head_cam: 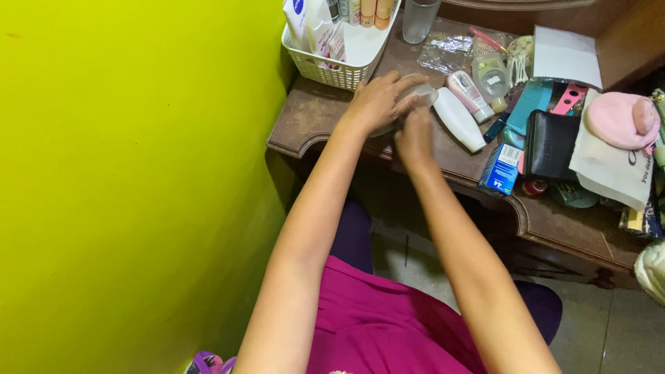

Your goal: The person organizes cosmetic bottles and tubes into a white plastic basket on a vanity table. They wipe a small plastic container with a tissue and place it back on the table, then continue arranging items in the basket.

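My left hand (377, 100) is wrapped over a pale, roundish translucent container (422, 92) lying on the brown wooden dresser top (312, 114). My right hand (414, 135) sits just below it, fingers closed against the same container's near side. Both hands hide most of the container, so its exact shape is unclear. A white tube (458, 119) lies right beside the hands, and a pink-and-white tube (471, 95) lies past it.
A white plastic basket (332, 69) with tubes and bottles stands at the back left. A clear glass (419, 19), a blue box (501, 168), a black wallet (549, 144), a teal comb (530, 105), papers and a pink pouch (620, 119) crowd the right. A yellow-green wall (131, 173) is close on the left.
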